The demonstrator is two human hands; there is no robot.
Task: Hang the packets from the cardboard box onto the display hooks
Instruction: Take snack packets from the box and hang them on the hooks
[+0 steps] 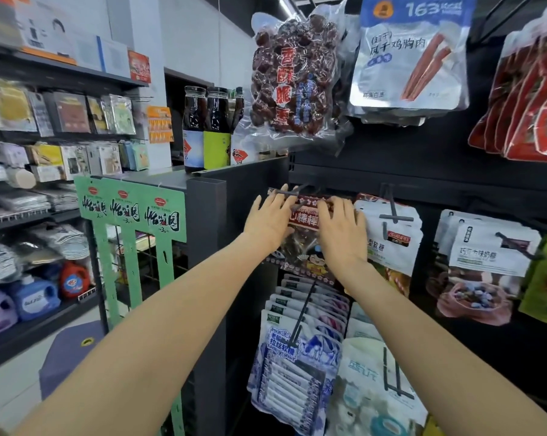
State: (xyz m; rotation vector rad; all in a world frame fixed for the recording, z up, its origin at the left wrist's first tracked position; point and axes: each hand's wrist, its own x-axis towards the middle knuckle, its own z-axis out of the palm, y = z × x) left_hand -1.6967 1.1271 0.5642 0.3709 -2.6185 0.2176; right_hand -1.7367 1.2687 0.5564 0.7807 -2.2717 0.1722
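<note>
A red lollipop packet point(303, 215) with a clear lower half hangs at a dark display hook point(292, 191) on the black panel. My left hand point(270, 220) lies against the packet's left side with fingers stretched up toward the hook. My right hand point(339, 228) holds the packet's right top edge, fingers curled over the red header. Whether the packet's hole sits on the hook is hidden by my hands. The cardboard box is out of view.
Neighbouring hooks carry white candy packets point(391, 237), blue-white packets point(294, 357) below, a dates bag point(294, 80) and chicken strips point(413, 55) above. Green hanging signs point(134, 209) and stocked shelves point(46, 152) stand left. A purple stool point(71, 350) sits on the floor.
</note>
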